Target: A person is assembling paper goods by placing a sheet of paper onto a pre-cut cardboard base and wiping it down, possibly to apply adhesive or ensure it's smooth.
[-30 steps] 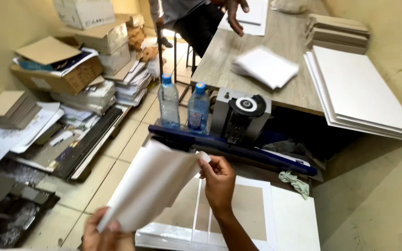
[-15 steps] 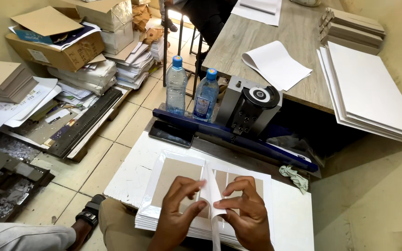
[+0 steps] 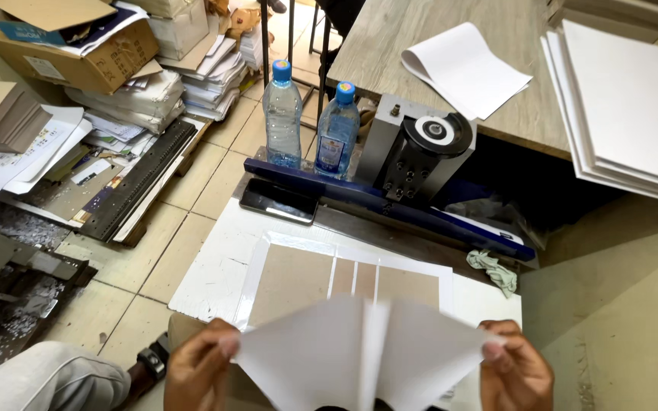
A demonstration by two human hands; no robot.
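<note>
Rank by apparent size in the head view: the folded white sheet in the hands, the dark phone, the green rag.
1. folded white sheet, largest, though nearness to the camera inflates it.
2. dark phone.
3. green rag, roughly alike to the phone; that order is unsure.

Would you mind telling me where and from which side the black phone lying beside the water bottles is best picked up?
Grip the black phone across its two long edges, coming straight down from above. It lies flat, screen up, on the white board, and its near long edge is free. The blue machine base runs close along its far edge, so a flat approach from behind looks cramped.
</note>
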